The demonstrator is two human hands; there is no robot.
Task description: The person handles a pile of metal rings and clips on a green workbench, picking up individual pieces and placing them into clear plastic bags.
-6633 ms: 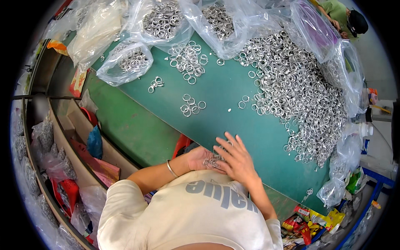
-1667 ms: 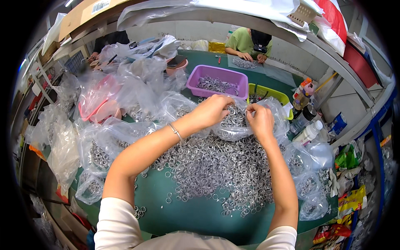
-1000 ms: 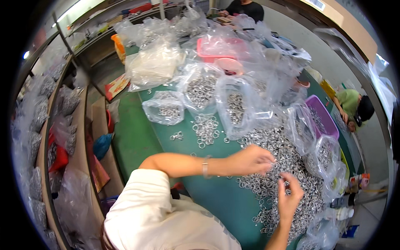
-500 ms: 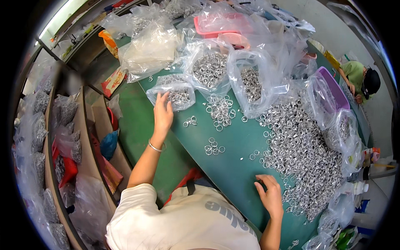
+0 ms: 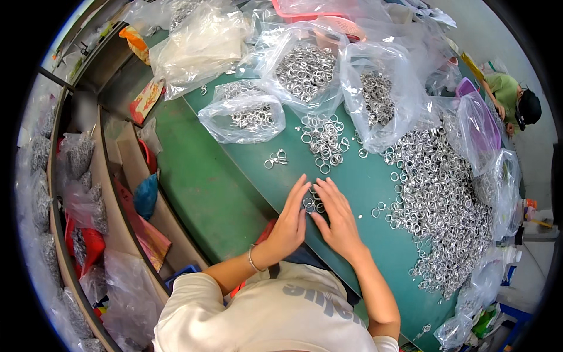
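Head view: ring cluster [image 5: 314, 204] is fenced on the green table [image 5: 381, 264] between left hand [image 5: 287, 226] and right hand [image 5: 339, 226].
Fingers are extended, thumbs apart, nothing clamped; cluster is seemingly cupped to stop stray rolling.

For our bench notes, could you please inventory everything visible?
Large ring pile: one, silver, right
Smaller ring groups: several, silver, mid-table
Small ring cluster: one, silver, between hands
Clear bags: several, colourless, table edges
Basin: one, purple, upper right
Containers: two, pink, top
Table: one, green, centre
Shelf boards: several, brown, left
Packet: one, blue, left
Co-worker: one, green top, upper right
Shirt: one, cream, bottom
Left hand and right hand: two, bare, beside cluster
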